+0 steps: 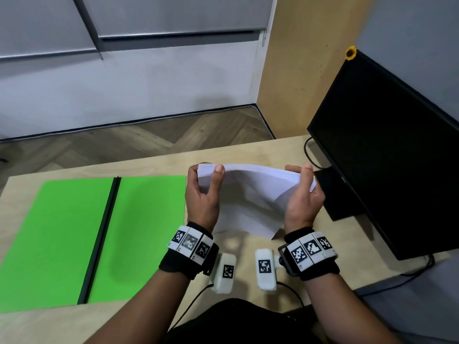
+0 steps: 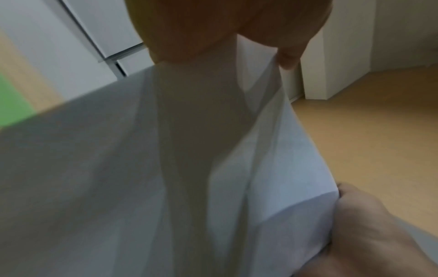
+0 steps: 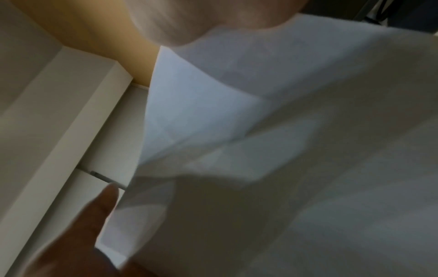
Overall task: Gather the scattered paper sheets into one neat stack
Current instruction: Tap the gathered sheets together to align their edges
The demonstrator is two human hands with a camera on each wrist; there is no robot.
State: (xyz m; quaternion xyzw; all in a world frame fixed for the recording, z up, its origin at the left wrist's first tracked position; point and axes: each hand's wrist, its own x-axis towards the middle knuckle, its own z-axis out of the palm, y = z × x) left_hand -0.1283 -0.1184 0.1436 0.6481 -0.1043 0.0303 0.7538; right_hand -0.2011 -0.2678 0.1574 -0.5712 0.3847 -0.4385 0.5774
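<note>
Filling both wrist views up close: blurred white paper stack (image 2: 142, 187), hiding most of the fingers there. Gripping the stack's left edge, left hand (image 1: 202, 197) with thumb on top, fingers curled behind. Clasping the right edge likewise, right hand (image 1: 303, 197), thumb over the top. Bowing upward between the hands, lower edge touching the pale wooden desk (image 1: 154, 316). Lying beside it, open green folder (image 1: 74, 239). Standing right, black monitor (image 1: 387, 155); beyond, herringbone floor (image 1: 149, 140).

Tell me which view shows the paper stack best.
The head view: it shows the whole paper stack bowed between the left hand and right hand, far edge raised. Both wrist views show only blurred close-up sheets with corners out of line.
</note>
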